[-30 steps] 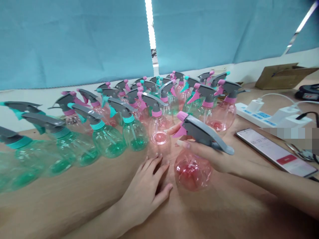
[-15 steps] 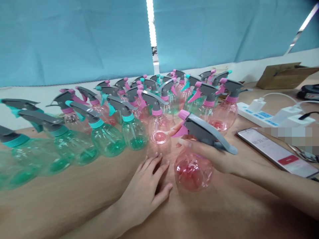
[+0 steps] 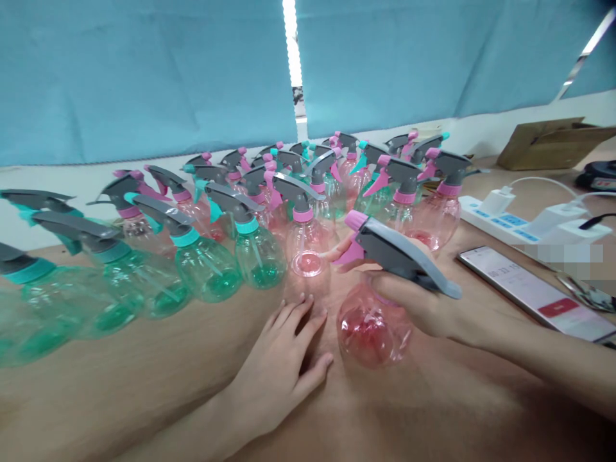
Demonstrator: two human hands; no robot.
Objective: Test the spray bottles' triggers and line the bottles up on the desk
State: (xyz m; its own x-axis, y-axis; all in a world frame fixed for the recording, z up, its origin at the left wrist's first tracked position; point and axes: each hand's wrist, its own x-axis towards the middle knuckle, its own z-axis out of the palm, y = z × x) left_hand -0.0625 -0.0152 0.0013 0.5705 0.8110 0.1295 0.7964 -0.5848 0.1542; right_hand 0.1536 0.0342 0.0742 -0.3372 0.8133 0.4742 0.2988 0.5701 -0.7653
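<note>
A pink spray bottle (image 3: 370, 327) with a grey head and a pink trigger stands tilted on the table at centre right. My right hand (image 3: 409, 301) is wrapped around its neck, with fingers reaching toward the trigger; part of the grip is hidden behind the head. My left hand (image 3: 283, 366) lies flat on the table to the left of it, fingers spread and holding nothing. Just beyond the left fingertips stand another pink spray bottle (image 3: 308, 247) and a green spray bottle (image 3: 260, 256).
Several more green and pink spray bottles crowd the left and back of the wooden table. At right lie a phone (image 3: 534, 292) showing a timer and a white power strip (image 3: 500, 221) with plugs. A cardboard box (image 3: 543, 146) sits behind them.
The right thumb, seen beside the trigger before, now sits lower behind the spray head. The bottle's head has shifted very slightly; my left hand stays in place.
</note>
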